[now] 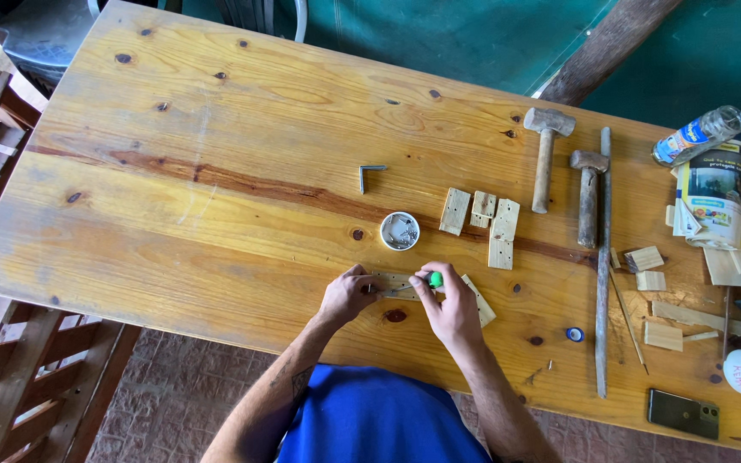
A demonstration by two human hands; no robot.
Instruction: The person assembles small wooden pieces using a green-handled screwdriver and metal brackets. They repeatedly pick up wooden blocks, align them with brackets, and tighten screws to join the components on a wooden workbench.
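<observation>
Pine planks, varnished and knotted, make up the table [216, 214] on which a small drilled wooden strip [396, 281] is being worked near the front edge. The strip is pinned flat by the left hand [346, 294], whose fingers are pressed down on its left end. A screwdriver with a green handle [433, 279] is grasped in the right hand [451, 310], fingers curled around it, with the shaft laid low over the strip and pointing toward the left hand. A second wooden strip [479, 301] lies slanted just beside the right hand, partly covered by it.

Just behind the strip stands a small round white tub [400, 231] of metal screws. Farther back a bent metal bracket [370, 175] lies alone, and to the right of the tub three short drilled wood blocks [480, 219] are grouped together. Two hammers [545, 159] are laid side by side with heads away from the person (wooden handles on both), and a long metal rod [602, 266] runs next to them. At the right end are seen wood offcuts [664, 333], a clear bottle [700, 135] on its side, a blue bottle cap [575, 334] and a dark phone [683, 414] near the front edge.
</observation>
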